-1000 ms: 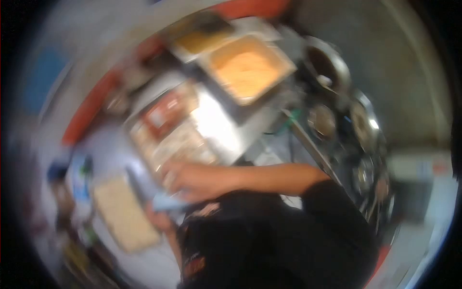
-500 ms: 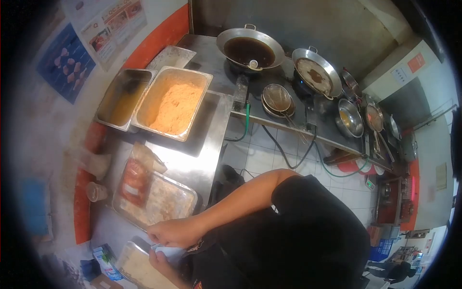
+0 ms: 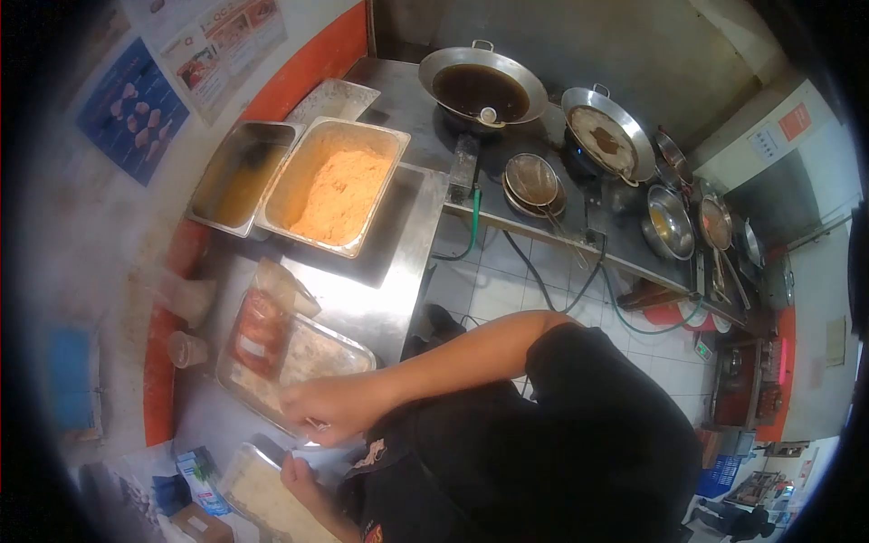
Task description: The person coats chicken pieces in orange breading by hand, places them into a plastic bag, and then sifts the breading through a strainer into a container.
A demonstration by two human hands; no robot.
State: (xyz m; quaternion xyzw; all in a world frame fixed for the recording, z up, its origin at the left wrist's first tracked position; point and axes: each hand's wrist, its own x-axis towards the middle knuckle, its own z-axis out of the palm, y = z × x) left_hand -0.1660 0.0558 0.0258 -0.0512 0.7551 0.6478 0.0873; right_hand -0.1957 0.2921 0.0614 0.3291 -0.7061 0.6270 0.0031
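Note:
My left hand [image 3: 306, 484] is closed on a pale bluish-white sheet [image 3: 333, 460], perhaps cloth or thin plastic, partly hidden by my forearm and shirt. Just above it, my right hand [image 3: 330, 409] has its fingers curled together, with a small pale bit showing at the fingertips that I cannot make out. Beyond the right hand lies a metal tray [image 3: 339, 357] dusted with crumbs, bearing a clear bag of reddish meat [image 3: 261, 333]. Below the left hand is a second tray with a pale, flat content [image 3: 262, 493].
Orange-tinted breading [image 3: 339, 195] fills a deep steel pan, beside another pan of yellowish liquid [image 3: 237, 195]. Two woks of dark oil [image 3: 480, 93] and foamy oil [image 3: 602, 136] stand on the counter behind, with strainers [image 3: 532, 181] nearby. A plastic cup [image 3: 186, 349] stands near the wall.
My right hand has lifted slightly up and away from the left hand, opening a gap between them. The left hand stays at the pale sheet. The whole view has shifted slightly.

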